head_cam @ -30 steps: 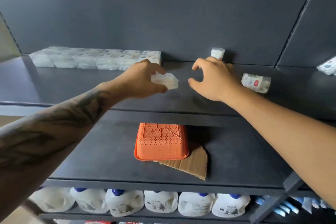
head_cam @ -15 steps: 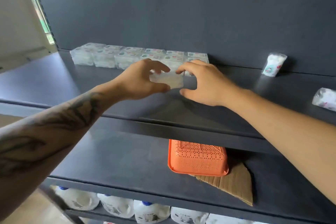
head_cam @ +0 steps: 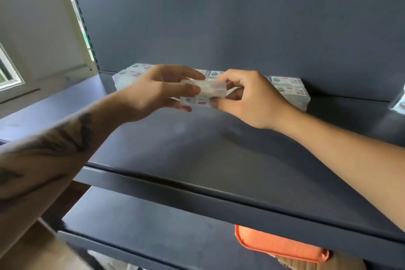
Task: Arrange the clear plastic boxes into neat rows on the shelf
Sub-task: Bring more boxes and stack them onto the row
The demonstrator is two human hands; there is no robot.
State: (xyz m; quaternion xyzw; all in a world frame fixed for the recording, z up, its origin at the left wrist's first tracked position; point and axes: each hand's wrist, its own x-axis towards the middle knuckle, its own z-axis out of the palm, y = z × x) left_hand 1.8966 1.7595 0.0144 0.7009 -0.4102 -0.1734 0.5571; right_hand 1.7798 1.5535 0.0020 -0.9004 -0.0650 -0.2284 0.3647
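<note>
Both arms reach out over the dark shelf (head_cam: 197,149), meeting in front of the back panel. The left hand (head_cam: 153,92) comes in from the lower left on a tattooed forearm, thumb and fingers curled around the left end of a clear plastic box (head_cam: 203,89). The right hand (head_cam: 252,98) comes in from the lower right, its fingers and thumb pinching the right end of the same box. So both hands are closed on it, one at each end, and the box is held up in the air just above the shelf, level and lengthwise between them. Right under it a second small box with a printed label (head_cam: 197,101) shows between the fingertips; I cannot tell whether it is held too or sits on the shelf.

Half a second ago the right hand was only just arriving at the box; a second ago the left hand held it alone, the right hand open beside it. The pair of hands is now closer to the row of boxes (head_cam: 287,87) along the back of the shelf, right in front of it.

That row runs along the back panel, labelled lids up, partly hidden by the hands. A white packet (head_cam: 400,103) peeks in at the right edge. On the shelf below, an orange basket (head_cam: 280,245) lies on a piece of cardboard (head_cam: 306,264).
</note>
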